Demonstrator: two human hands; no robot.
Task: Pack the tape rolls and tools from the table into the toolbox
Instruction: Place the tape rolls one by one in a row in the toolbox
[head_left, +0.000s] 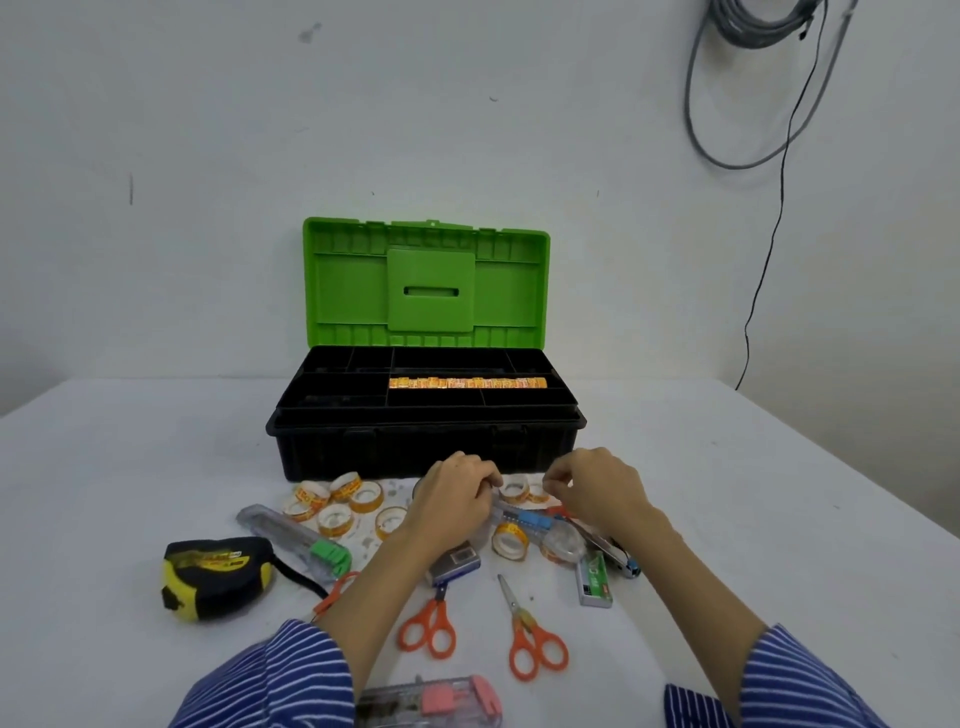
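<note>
While both hands work just in front of the toolbox (423, 415), what they hold is hard to see: the left hand (451, 499) has its fingers curled over something small at the fingertips, object hidden; the right hand (597, 486) pinches thumb to fingers near a tape roll (514, 489), contact unclear. The toolbox sits open on the white table (779, 493), green lid (427, 283) upright, with a row of orange tape rolls (467, 383) in a middle tray compartment, count not readable. Loose rolls: about six in the left cluster (340, 506), roughly four more near the right hand, some covered. Two orange scissors (431, 623) fully visible, a third handle (337, 592) peeking under the left forearm. One tape measure (215, 577), one green-tipped cutter (293, 540), one pink cutter (436, 701) cut off at the bottom edge. Small boxes and blue-tipped tools under the arms, partly hidden.
</note>
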